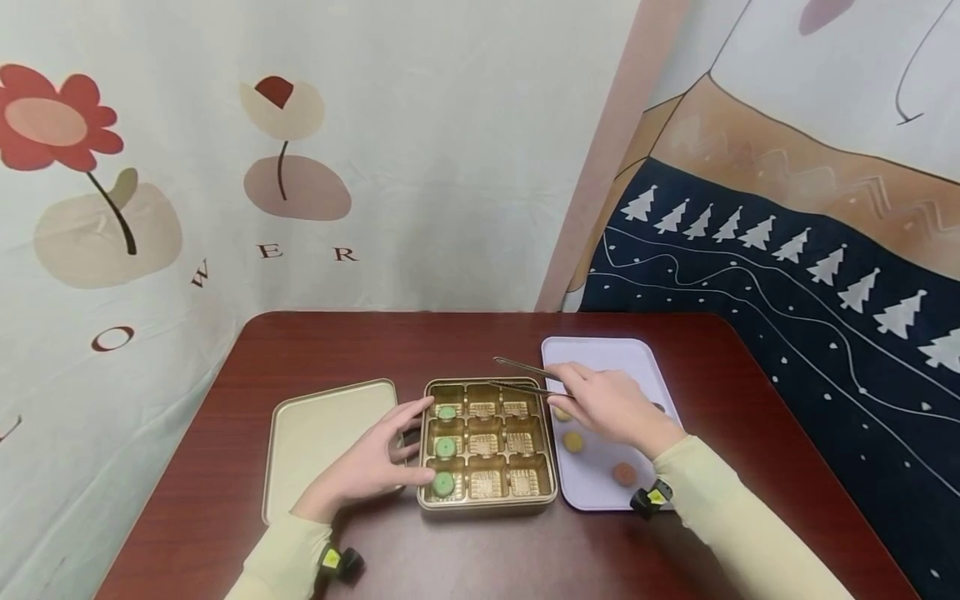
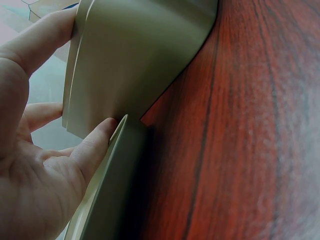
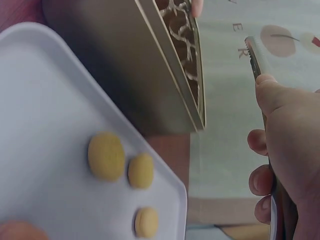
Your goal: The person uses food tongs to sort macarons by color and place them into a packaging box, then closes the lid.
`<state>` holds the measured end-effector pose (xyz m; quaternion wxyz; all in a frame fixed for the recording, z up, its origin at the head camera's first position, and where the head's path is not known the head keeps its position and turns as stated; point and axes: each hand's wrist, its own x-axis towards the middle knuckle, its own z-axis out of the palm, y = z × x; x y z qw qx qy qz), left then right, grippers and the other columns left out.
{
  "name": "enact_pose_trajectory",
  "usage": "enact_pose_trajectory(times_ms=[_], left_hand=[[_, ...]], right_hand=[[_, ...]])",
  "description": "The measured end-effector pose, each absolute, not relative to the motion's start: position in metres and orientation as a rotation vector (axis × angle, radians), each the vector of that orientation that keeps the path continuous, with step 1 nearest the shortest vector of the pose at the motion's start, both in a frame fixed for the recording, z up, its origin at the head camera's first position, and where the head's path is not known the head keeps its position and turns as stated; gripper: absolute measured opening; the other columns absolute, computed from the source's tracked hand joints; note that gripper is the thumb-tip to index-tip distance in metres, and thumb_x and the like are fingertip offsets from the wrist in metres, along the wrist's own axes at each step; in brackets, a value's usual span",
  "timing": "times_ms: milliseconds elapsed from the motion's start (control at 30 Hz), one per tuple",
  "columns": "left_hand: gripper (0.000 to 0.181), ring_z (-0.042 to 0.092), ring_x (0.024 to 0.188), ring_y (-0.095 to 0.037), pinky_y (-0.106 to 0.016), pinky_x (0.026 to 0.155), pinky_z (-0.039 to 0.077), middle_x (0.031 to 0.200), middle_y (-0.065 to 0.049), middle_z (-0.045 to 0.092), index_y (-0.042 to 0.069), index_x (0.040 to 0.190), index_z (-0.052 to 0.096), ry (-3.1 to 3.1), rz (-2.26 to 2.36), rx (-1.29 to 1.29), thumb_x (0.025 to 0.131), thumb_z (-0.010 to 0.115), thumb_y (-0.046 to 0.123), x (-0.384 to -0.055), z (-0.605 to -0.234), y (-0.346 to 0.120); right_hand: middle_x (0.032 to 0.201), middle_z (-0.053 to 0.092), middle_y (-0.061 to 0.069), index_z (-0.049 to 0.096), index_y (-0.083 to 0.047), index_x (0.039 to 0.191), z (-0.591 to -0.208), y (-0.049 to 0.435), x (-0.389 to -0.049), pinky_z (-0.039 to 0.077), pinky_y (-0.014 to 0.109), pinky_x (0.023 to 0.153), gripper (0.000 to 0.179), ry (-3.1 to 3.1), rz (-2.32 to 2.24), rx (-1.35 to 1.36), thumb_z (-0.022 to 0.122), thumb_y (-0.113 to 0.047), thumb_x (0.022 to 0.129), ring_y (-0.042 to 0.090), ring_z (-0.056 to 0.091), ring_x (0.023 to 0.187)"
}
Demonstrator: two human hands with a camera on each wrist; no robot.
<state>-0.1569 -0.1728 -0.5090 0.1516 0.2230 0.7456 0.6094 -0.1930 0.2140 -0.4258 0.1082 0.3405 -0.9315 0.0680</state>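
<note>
A gold square tin (image 1: 487,502) holds a tray of small compartments. Three green round cookies (image 1: 444,484) lie in its left column, one per compartment; the other two columns hold none. My left hand (image 1: 367,458) touches the tin's left side with spread fingers and thumb. In my right hand (image 1: 607,404) I grip metal tongs (image 1: 525,367), whose two arms stand apart above the tin's back right part, nothing between the tips. Under that hand is a pale lilac tray (image 1: 592,492) with yellow cookies (image 3: 106,156) and a reddish-brown cookie (image 1: 624,474).
The tin's flat gold lid (image 1: 322,433) lies left of it, partly under my left hand. A dark round piece (image 1: 658,407) shows at the lilac tray's right edge, half hidden by the hand. Everything stands on a red-brown wooden table (image 1: 375,333) before a printed curtain.
</note>
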Motion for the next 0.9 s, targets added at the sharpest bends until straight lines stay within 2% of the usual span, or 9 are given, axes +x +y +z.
enact_pose_trajectory(times_ms=[167,300,567,733,900], left_hand=[[0.109,0.033,0.149,-0.051,-0.038,0.116,0.049,0.169,-0.019,0.022,0.011,0.166,0.028,2.143,1.747,0.649,0.078,0.093,0.012,-0.157,-0.509,-0.173],[0.109,0.034,0.148,-0.051,-0.037,0.115,0.049,0.169,-0.019,0.023,0.011,0.166,0.029,2.151,1.747,0.657,0.078,0.093,0.012,-0.158,-0.509,-0.173],[0.109,0.034,0.148,-0.051,-0.037,0.115,0.049,0.169,-0.020,0.022,0.012,0.166,0.029,2.144,1.748,0.654,0.078,0.093,0.012,-0.158,-0.509,-0.173],[0.109,0.034,0.149,-0.051,-0.037,0.115,0.049,0.169,-0.020,0.022,0.012,0.166,0.028,2.145,1.745,0.651,0.078,0.093,0.012,-0.159,-0.509,-0.173],[0.109,0.036,0.148,-0.052,-0.038,0.115,0.050,0.169,-0.021,0.021,0.014,0.166,0.029,2.152,1.738,0.635,0.078,0.093,0.013,-0.158,-0.509,-0.173]], right_hand=[[0.096,0.069,-0.002,0.058,-0.013,0.139,-0.427,0.235,-0.192,0.060,0.036,0.061,0.046,-2.742,0.208,0.957,0.070,-0.038,0.102,0.011,0.061,0.069],[0.102,0.071,0.000,0.058,-0.015,0.139,-0.429,0.252,-0.189,0.060,0.034,0.065,0.049,-2.787,0.206,0.895,0.072,-0.040,0.100,0.010,0.059,0.072],[0.097,0.069,-0.005,0.058,-0.019,0.137,-0.436,0.284,-0.178,0.049,0.023,0.057,0.050,-2.898,0.207,0.742,0.077,-0.039,0.096,0.006,0.054,0.071],[0.106,0.072,0.001,0.059,-0.019,0.138,-0.443,0.300,-0.169,0.053,0.028,0.061,0.050,-2.943,0.186,0.638,0.075,-0.044,0.097,0.011,0.057,0.074],[0.122,0.074,0.010,0.057,-0.014,0.148,-0.447,0.313,-0.160,0.063,0.038,0.068,0.058,-2.953,0.166,0.599,0.075,-0.037,0.098,0.016,0.064,0.081]])
